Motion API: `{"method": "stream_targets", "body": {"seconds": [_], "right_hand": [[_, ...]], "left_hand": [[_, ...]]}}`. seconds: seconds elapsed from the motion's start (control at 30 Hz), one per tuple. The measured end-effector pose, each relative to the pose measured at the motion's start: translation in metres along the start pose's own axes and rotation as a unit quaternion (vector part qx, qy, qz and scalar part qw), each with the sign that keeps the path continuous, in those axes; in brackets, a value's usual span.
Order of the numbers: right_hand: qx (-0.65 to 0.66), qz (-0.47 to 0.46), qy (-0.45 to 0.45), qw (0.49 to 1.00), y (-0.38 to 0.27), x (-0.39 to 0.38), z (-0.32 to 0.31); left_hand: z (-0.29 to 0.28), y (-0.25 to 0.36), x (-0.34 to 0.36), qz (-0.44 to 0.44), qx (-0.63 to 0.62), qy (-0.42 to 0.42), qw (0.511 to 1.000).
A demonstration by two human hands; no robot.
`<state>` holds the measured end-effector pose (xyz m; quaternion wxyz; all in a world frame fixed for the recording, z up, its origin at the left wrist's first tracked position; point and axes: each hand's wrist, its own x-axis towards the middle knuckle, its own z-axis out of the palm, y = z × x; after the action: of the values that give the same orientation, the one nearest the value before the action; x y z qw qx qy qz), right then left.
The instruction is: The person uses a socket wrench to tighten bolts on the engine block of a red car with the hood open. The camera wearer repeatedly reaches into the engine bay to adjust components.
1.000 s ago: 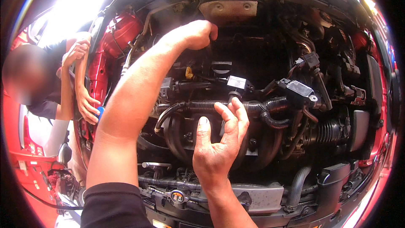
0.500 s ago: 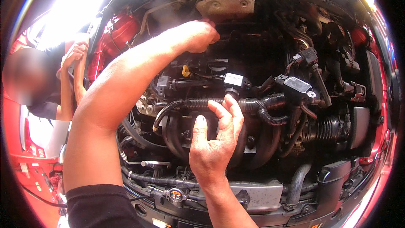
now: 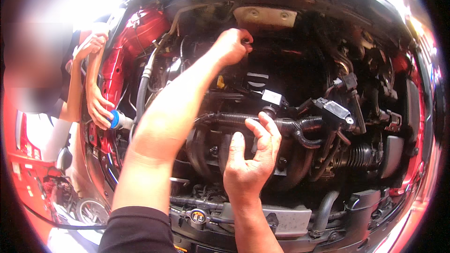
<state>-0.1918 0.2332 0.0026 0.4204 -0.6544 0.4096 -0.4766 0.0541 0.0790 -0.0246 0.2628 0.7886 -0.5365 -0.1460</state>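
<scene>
I look into the open engine bay of a red car. My left hand (image 3: 230,46) reaches far back toward the firewall. Its fingers are curled around a small dark-red object (image 3: 245,42) that I cannot identify. My right hand (image 3: 251,159) hovers over the black intake manifold (image 3: 206,152) with its fingers spread and nothing in it. Its fingertips are next to a black corrugated hose (image 3: 290,126) that runs across the engine. Whether they touch the hose is unclear.
Another person stands at the left. One of their hands (image 3: 98,107) holds a white part with a blue cap (image 3: 114,119) against the red fender (image 3: 129,42). A grey connector block (image 3: 333,110), a ribbed intake duct (image 3: 358,155) and a radiator cap (image 3: 197,216) surround my hands.
My left arm has stretched further in toward the back of the bay. My right hand stayed open beside the corrugated hose. The other person's lower hand stays on the blue-capped part.
</scene>
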Motion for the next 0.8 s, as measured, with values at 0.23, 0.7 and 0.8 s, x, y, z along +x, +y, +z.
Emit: {"method": "stream_targets", "body": {"seconds": [0.23,0.7,0.8], "right_hand": [[-0.001,-0.027,-0.004,1.000,-0.002,-0.007,0.009],[-0.418,-0.158,-0.193,0.874,-0.007,0.191,0.101],[-0.514,-0.088,-0.278,0.807,0.050,0.230,0.125]], "left_hand": [[-0.008,0.025,-0.050,-0.109,0.015,0.249,0.962],[0.080,0.060,-0.201,0.037,0.061,0.245,0.967],[0.080,0.063,-0.199,0.054,0.016,0.267,0.962]]}}
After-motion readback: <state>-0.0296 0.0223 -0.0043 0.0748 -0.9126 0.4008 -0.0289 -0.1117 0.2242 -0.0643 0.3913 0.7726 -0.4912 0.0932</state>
